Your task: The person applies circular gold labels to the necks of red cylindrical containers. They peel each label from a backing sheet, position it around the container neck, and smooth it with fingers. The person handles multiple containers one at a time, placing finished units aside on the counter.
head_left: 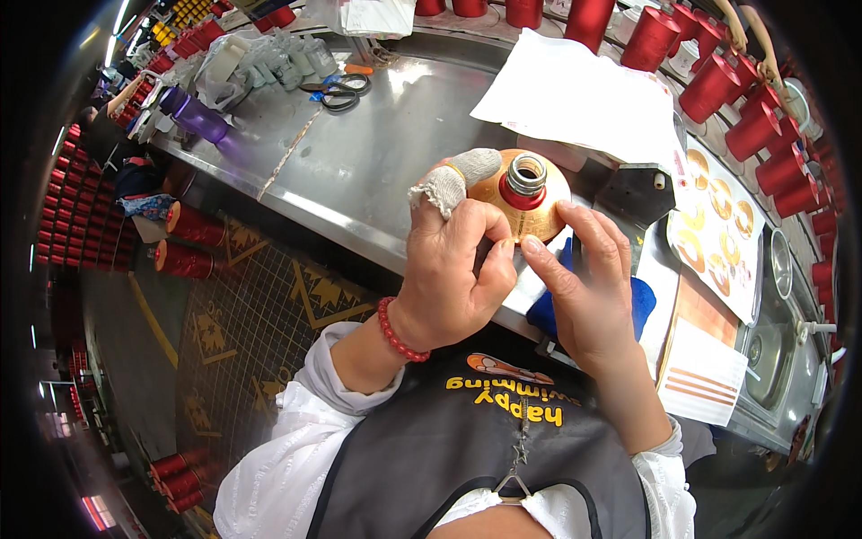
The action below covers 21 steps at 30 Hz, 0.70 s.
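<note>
A rounded gold bottle point(540, 220) with a red collar and a silver threaded mouth point(527, 168) is in front of me at the bench's near edge. My left hand point(453, 274) pinches thumb and fingertip together against its near side. Whatever lies between those tips is too small to make out. The left index finger wears a knitted cloth finger sleeve point(471, 168) and reaches along the bottle's left side. My right hand point(594, 292) steadies the bottle, its thumb at the front and its fingers on the right shoulder. Below it shows a blue cushion point(641, 307).
White paper sheets point(584, 94) cover the bench behind the bottle. A black block point(639, 191) and a tray point(749, 301) of gold ring-shaped decals are to the right, before a sink point(770, 359). Scissors point(344, 92) and a purple bottle point(196, 117) lie left. Another person's hands reach among red bottles point(709, 88).
</note>
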{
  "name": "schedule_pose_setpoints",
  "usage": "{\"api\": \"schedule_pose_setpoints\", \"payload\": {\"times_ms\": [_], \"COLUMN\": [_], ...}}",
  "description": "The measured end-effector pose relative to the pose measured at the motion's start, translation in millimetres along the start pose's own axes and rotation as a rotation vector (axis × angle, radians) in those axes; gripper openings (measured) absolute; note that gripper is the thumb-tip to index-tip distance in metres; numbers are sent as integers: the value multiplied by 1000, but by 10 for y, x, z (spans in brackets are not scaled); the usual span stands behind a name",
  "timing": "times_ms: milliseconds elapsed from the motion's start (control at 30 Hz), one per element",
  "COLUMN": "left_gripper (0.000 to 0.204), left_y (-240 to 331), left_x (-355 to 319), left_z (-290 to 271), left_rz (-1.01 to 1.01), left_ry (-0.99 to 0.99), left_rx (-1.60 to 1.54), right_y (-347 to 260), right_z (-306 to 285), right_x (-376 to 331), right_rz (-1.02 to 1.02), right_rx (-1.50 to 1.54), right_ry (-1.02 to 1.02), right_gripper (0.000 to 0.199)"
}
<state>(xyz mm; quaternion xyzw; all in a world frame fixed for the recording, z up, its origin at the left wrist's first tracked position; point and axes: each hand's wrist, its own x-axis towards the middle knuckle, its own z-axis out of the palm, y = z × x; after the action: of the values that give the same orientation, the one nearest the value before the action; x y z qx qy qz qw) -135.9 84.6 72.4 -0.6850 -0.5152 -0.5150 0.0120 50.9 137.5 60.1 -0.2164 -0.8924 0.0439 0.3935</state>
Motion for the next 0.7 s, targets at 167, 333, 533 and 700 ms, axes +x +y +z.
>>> {"api": "schedule_pose_setpoints", "payload": {"times_ms": [167, 333, 533, 700], "left_gripper": [8, 6, 7, 5], "left_y": [-28, -45, -120, -197], "left_x": [-35, -40, 39, 284], "left_z": [43, 29, -22, -202], "left_rz": [-100, -176, -261, -148], "left_ry": [20, 34, 37, -63], "left_rx": [-174, -290, -369, -157], "right_y": [1, 10, 2, 5], "right_z": [-20, -27, -33, -38], "right_x": [10, 1, 17, 24], "right_rz": [-8, -21, -18, -18], "right_rx": [-14, -29, -21, -16], "right_ry": [-12, -19, -20, -27], "right_gripper": [57, 56, 56, 55]}}
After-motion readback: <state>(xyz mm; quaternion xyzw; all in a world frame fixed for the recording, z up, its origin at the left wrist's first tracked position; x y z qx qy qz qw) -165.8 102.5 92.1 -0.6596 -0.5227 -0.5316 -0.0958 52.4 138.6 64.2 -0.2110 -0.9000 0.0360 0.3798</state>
